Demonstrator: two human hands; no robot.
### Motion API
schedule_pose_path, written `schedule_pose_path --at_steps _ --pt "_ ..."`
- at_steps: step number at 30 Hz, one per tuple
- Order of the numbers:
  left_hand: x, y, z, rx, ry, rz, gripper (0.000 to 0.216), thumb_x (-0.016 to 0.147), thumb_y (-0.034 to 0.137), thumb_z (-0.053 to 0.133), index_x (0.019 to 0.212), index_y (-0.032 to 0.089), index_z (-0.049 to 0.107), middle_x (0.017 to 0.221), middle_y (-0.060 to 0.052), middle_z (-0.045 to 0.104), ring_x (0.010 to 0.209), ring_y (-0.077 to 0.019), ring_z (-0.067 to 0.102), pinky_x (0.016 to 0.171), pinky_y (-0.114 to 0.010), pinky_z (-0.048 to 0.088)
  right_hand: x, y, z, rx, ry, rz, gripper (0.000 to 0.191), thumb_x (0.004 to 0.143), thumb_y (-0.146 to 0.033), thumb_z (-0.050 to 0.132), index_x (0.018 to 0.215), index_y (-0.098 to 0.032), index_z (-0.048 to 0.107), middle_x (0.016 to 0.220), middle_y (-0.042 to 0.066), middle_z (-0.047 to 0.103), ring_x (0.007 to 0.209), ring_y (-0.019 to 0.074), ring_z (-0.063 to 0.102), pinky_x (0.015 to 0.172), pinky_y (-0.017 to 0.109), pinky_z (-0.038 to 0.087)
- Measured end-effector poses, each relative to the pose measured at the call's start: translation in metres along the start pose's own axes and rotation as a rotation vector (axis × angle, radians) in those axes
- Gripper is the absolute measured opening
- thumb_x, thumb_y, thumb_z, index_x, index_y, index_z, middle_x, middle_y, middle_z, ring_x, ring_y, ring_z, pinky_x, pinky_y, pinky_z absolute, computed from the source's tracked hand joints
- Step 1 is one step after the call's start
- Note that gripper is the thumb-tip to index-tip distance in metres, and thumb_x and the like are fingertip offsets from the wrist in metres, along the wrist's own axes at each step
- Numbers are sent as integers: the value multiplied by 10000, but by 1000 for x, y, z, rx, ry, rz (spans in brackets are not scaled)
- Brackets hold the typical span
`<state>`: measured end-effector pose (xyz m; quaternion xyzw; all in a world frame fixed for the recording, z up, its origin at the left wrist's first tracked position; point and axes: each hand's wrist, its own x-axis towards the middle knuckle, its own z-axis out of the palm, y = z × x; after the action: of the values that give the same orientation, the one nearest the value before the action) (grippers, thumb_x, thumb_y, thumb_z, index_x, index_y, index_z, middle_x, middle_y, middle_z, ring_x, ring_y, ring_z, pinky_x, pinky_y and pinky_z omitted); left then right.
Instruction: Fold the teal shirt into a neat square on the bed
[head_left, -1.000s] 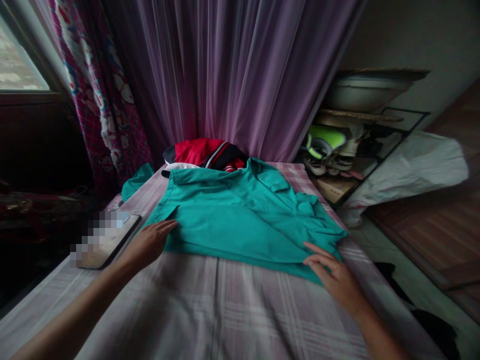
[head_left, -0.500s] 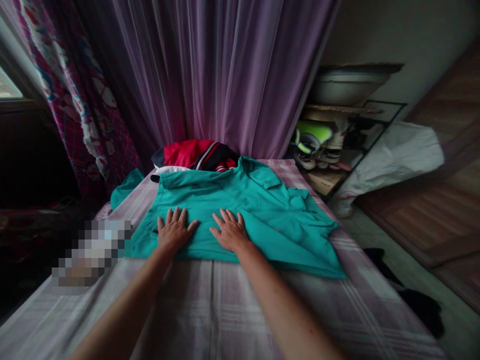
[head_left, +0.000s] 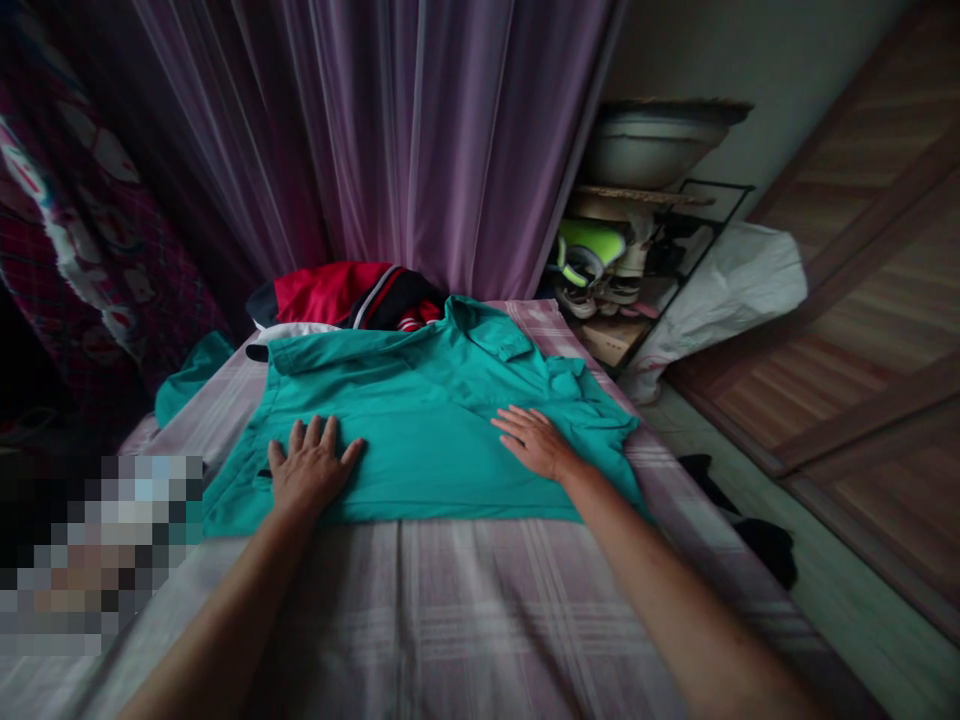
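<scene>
Left hand (head_left: 307,475): palm down, grip spread wide, holding nothing; the spread likely keeps fabric flat.
Red clothing (head_left: 322,292): heaped behind, by the purple curtain (head_left: 375,130), seemingly out of the hands' way.
Teal garment (head_left: 427,450): laid out on the plaid cloth (head_left: 450,600), whose level top supports it.
Right hand (head_left: 534,445): grip loosely open, nothing held; dimness obscures whether it presses the garment.

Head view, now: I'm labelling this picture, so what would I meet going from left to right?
Patterned curtain → left hand → right hand → white bag. The green cloth spreads beneath both hands, so it has no single place in the order.
</scene>
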<state>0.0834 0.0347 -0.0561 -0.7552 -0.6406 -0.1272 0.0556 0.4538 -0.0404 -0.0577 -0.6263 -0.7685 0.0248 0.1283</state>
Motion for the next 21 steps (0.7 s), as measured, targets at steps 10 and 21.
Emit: schedule_pose_path --at_steps 10,21 --pt "-1 -5 -3 -2 -13 2 722 934 626 302 1459 157 464 1519 -204 449 1433 -412 338 1097 -689 261 32 -128 12 97 18 -138 531 988 -465 442 1478 -258 447 1560 81 418 1444 248 351 1194 511 227" --pt "-7 -17 -9 -147 166 205 515 986 492 300 1286 209 609 1402 -139 590 1330 -313 507 1113 -571 350 -79 -14 -4 154 175 -188 356 930 -329 548 1252 -246 675 1302 70 676 1281 255 566 1075 478 458"
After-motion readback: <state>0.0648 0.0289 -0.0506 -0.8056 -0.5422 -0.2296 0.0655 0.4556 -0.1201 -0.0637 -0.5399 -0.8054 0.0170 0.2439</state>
